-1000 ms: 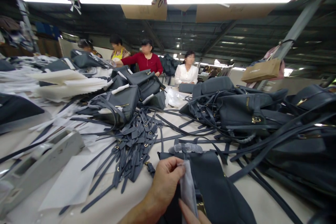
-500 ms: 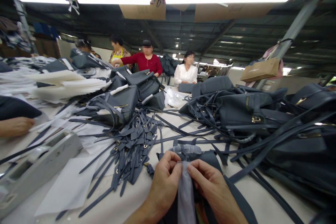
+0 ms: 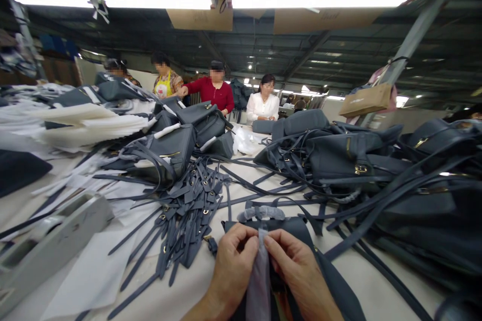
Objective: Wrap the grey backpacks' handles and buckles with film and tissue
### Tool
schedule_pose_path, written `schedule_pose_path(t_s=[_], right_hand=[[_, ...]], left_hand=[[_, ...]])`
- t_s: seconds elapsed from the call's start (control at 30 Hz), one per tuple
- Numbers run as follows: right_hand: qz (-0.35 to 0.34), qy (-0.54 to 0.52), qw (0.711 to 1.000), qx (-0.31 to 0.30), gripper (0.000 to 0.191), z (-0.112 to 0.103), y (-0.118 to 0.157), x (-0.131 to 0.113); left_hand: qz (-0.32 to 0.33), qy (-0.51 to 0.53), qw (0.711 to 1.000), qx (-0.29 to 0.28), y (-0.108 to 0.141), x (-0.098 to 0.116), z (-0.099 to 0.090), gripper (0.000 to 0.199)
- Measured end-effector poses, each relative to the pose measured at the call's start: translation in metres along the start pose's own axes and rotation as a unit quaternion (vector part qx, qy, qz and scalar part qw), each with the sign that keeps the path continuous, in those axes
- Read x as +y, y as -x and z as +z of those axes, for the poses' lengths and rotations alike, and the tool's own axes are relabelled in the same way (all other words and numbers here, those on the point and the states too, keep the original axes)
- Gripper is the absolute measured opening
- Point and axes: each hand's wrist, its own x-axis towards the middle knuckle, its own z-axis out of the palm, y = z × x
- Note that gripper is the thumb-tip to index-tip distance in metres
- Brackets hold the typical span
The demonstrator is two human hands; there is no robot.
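A dark bag (image 3: 327, 266) lies at the bottom centre, partly hidden under my hands. Its top handle (image 3: 261, 212) is wrapped in translucent film. A long strip of thin translucent wrapping (image 3: 258, 281) runs down the middle of the bag. My left hand (image 3: 235, 263) pinches the strip's left edge near its top, fingers curled. On the other edge, my right hand (image 3: 295, 266) pinches it between thumb and forefinger. Just left of the bag sits a small strap with a gold buckle (image 3: 211, 245).
Many dark straps (image 3: 190, 210) are heaped left of centre. Dark bags (image 3: 339, 155) pile up at right, others (image 3: 176, 145) beyond the straps. A grey tape dispenser (image 3: 56, 251) and white paper (image 3: 90, 271) lie at left. Several people stand across the table.
The view has shifted slightly, and both hands still pinch the wrapping strip, a little lower in view. The other person's hand at the left edge is gone from view.
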Motion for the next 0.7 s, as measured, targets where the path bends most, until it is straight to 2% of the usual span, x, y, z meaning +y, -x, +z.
schedule_pose_path(t_s=[0.13,0.23,0.37,0.47,0.53,0.63,0.7], right_hand=[[-0.018,-0.012,0.998,0.056,0.044,0.007,-0.002,0.006],[-0.049,0.04,0.993,0.096,0.037,0.011,0.002,0.009],[-0.054,0.07,0.993,0.08,0.035,0.009,0.007,0.004],[-0.047,0.028,0.997,0.051,0.031,0.008,0.006,-0.003],[-0.062,-0.02,0.996,0.055,0.024,0.009,0.006,-0.009],[-0.1,-0.051,0.988,0.107,0.011,0.015,0.004,-0.014],[-0.117,-0.04,0.983,0.139,0.008,0.019,-0.002,-0.013]], left_hand=[[-0.039,0.067,0.997,0.005,0.0,-0.004,0.003,0.014],[-0.035,0.074,0.996,0.022,0.001,-0.006,0.005,0.013],[-0.011,0.049,0.998,0.038,0.003,-0.004,0.004,0.009],[-0.001,0.035,0.999,0.026,0.003,-0.004,0.003,0.011],[-0.003,0.052,0.999,0.015,0.002,-0.004,0.002,0.012],[-0.058,0.141,0.988,0.017,-0.001,-0.002,0.003,0.02],[-0.152,0.205,0.966,0.029,-0.006,0.0,0.005,0.035]])
